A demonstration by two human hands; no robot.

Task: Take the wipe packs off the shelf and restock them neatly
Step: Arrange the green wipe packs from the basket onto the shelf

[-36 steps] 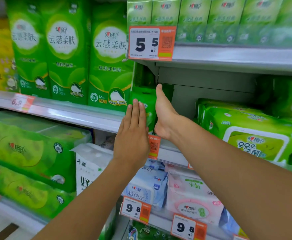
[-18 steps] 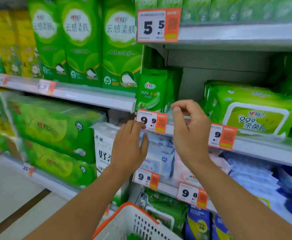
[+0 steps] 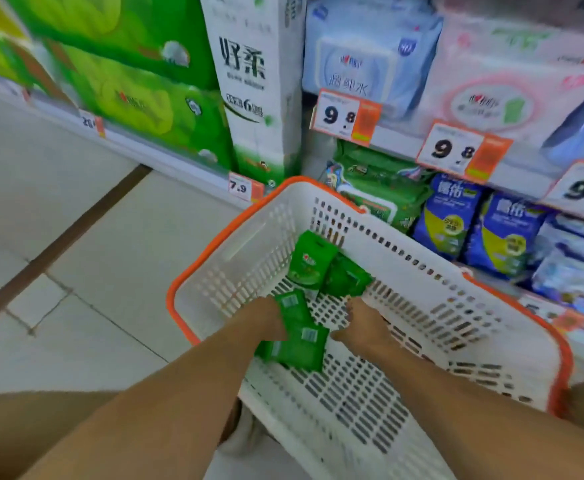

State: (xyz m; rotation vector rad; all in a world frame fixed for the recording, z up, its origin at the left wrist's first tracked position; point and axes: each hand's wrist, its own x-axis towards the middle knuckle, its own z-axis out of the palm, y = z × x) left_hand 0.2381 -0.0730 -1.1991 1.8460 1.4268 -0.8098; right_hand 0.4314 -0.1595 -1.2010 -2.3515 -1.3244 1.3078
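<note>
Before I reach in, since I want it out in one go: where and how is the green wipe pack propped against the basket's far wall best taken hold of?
Take the propped green wipe pack by its raised top edge, coming from above. It stands tilted against the far wall of the basket, so that edge looks free, while its lower end sits among other packs.

small green wipe packs [image 3: 313,263] lie jumbled in the white basket [image 3: 422,296], some barcode-up
</note>
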